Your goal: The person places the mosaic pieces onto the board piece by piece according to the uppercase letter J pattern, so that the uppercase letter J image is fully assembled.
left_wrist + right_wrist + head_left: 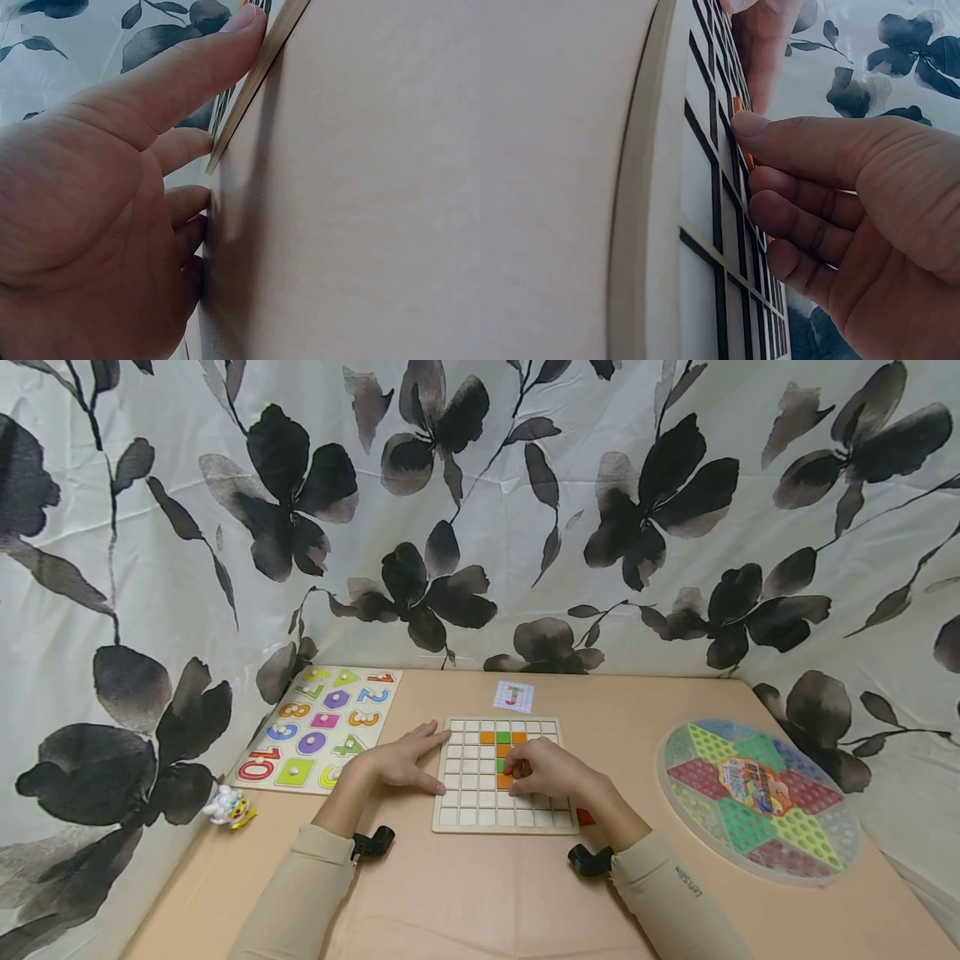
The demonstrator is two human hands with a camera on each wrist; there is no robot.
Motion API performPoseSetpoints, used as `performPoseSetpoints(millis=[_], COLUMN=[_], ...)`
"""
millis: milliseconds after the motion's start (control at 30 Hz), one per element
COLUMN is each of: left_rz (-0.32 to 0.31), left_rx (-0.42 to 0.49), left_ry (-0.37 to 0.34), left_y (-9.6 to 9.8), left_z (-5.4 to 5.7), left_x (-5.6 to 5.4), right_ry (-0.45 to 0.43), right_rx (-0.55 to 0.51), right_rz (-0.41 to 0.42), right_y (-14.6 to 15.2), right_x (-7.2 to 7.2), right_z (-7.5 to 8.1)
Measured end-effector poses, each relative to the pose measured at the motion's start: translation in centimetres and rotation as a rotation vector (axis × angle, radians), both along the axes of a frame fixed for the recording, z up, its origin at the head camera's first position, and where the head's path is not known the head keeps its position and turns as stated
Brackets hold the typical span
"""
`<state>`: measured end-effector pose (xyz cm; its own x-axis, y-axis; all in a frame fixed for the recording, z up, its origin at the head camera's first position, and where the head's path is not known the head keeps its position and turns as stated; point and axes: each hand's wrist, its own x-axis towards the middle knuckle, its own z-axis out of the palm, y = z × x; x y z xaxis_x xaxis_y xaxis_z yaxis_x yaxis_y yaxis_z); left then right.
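Note:
A white grid board [468,818] lies on the table with orange and green square tiles in its upper middle cells. My left hand [397,762] rests at the board's left edge, fingers spread, with the thumb and a fingertip at the rim. In the left wrist view the thumb [202,71] reaches along the wooden edge [251,94]. My right hand [555,770] is over the board's right half, its thumb and bent fingers pinching at an orange tile [504,782] low in the column. In the right wrist view the thumb tip overlaps an orange tile [739,105].
A small card [513,696] with a coloured pattern lies behind the board. To the left are a number-and-shape board [325,720] and a small toy figure [228,807]. A round star-patterned board [757,802] lies right. A red piece [585,817] shows beside the right wrist.

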<state>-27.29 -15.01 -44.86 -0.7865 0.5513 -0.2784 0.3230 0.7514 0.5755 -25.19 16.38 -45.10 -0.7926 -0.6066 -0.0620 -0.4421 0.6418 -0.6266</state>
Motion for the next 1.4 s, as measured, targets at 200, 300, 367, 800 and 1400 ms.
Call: performPoseSetpoints(millis=[200,300,367,800,1400], left_rz=[0.006,-0.002,-0.006,-0.004,0.006], left_rx=[-0.003,-0.013,-0.019,-0.019,-0.012], left_ry=[0.0,0.013,0.023,0.017,0.01], left_y=[-0.1,-0.1,-0.1,-0.1,-0.1], left_z=[-0.2,-0.3,-0.4,-0.4,-0.3], left_x=[-0.1,-0.2,-0.2,-0.2,-0.1], right_ry=[0.039,0.071,0.084,0.09,-0.033], right_rx=[-0.022,-0.049,-0.065,-0.081,-0.045], right_rz=[0.008,0.004,-0.01,-0.089,-0.051], right_y=[0.1,0.4,0.6,6.1,11.9], right_x=[0.0,0.0,0.1,0.8,0.2], right_z=[0.6,1.0,1.4,2.1,3.6])
